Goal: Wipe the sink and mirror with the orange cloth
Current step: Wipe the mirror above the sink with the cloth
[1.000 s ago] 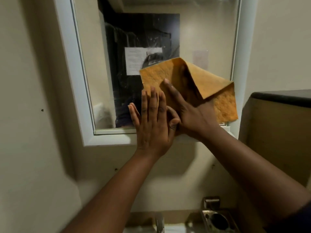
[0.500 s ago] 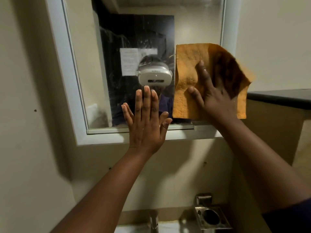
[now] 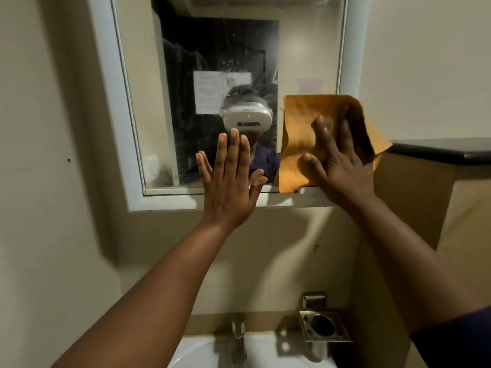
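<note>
A white-framed mirror (image 3: 186, 62) hangs on the beige wall ahead. My right hand (image 3: 342, 166) presses the orange cloth (image 3: 300, 134) flat against the mirror's lower right corner, fingers spread over it; part of the cloth folds back past the frame on the right. My left hand (image 3: 229, 181) rests flat and open on the lower middle of the mirror, holding nothing. The white sink (image 3: 196, 351) shows at the bottom edge, with a chrome tap (image 3: 238, 330) behind it.
A metal soap holder (image 3: 325, 326) is fixed to the wall right of the tap. A dark-topped ledge (image 3: 441, 151) juts out at the right, close to the cloth. The glass reflects a dark door with a paper notice.
My right hand slid the cloth from the mirror's lower middle to its lower right corner. My left hand stayed flat near the bottom edge. The view dropped, showing the sink.
</note>
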